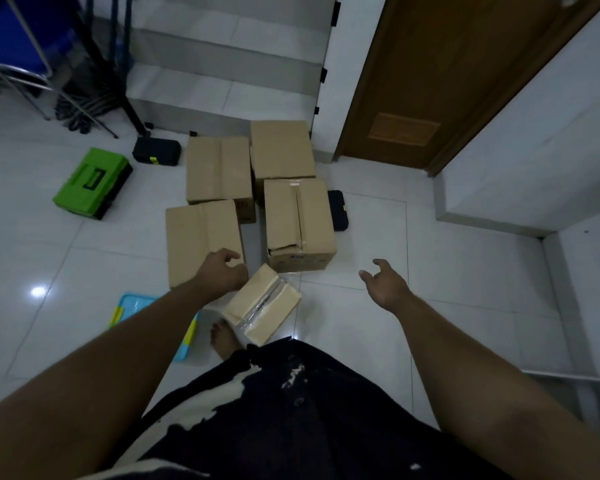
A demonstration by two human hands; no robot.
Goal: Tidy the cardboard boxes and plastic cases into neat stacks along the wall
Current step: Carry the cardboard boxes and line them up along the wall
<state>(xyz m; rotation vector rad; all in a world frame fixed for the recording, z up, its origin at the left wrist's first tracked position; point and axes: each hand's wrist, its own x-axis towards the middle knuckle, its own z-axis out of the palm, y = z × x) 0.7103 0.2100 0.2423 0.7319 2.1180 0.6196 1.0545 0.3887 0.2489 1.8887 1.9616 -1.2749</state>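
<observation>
Cardboard: the left hand (222,271) grips the small taped box (264,303) by its far corner; the right hand (385,285) (spread, empty) hovers right of it.

Print on the right cardboard box (298,220) and the middle cardboard box (219,168) is too blurred to read

4 closed cardboard boxes (219,168) clustered on floor (378,237); small taped box (264,303) tilted, nearest; green case (90,181) at left.

Your left arm (101,358) hides half the blue tray (132,306), black case (338,209) mostly tucked behind the cardboard box (298,220), its side label (298,262) unreadable
</observation>
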